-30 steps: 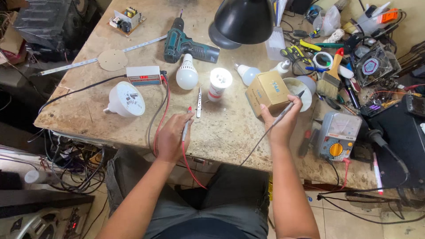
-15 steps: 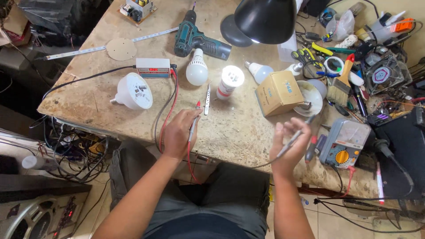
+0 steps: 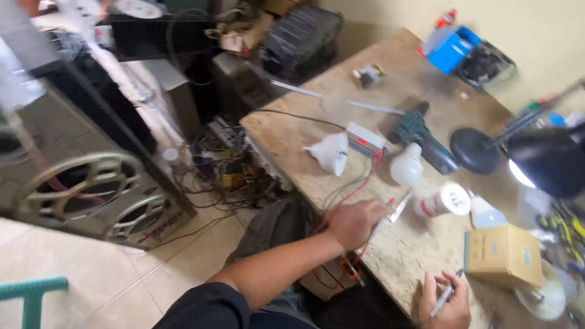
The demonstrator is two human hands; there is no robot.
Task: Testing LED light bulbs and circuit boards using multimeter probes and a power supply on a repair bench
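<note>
My left hand [image 3: 355,223] rests on the wooden tabletop [image 3: 396,97] near its front edge, fingers closed on a red test probe with a red lead [image 3: 359,253] running under it. My right hand [image 3: 443,302] is at the near edge of the table and grips a thin black test probe [image 3: 442,300]. Just past my left hand lie a white pen-like tool [image 3: 401,206], a white bulb [image 3: 406,166] and a cylindrical bulb body [image 3: 443,200]. A small cardboard box [image 3: 503,256] stands beyond my right hand.
A white cone-shaped lamp housing [image 3: 329,152], a small white driver unit [image 3: 365,139], a dark green drill [image 3: 424,137] and a black desk lamp [image 3: 548,157] are on the table. Tangled cables [image 3: 225,170] and a speaker cabinet [image 3: 91,192] are on the floor to the left.
The view has swung left, bringing the floor and speaker cabinet in. My right hand has drawn back from the cardboard box to the table's near edge. My left hand stays put.
</note>
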